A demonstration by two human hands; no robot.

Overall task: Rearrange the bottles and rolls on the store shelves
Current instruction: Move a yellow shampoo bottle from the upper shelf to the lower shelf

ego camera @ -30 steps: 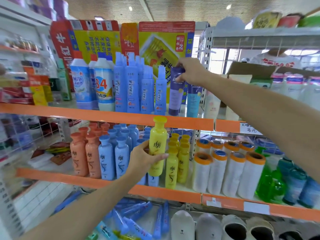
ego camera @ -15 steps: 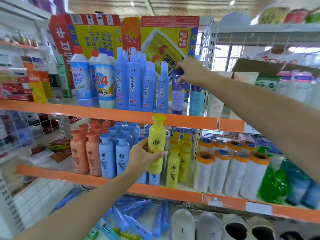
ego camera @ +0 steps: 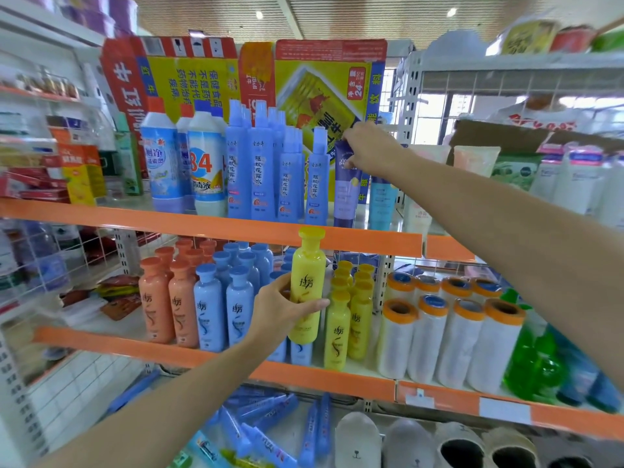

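Little moved: left hand (ego camera: pixel 282 307) still wrapped round yellow bottle (ego camera: pixel 306 288), right hand (ego camera: pixel 368 148) seemingly pinching purple tube (ego camera: pixel 346 190) top.

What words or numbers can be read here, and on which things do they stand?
"84": white disinfectant bottle, top shelf.
"24": red badge on the yellow carton behind.
"拉芳": yellow bottle held in the left hand.
Purple tube under the right hand: blurred.
Price tags: unreadable.
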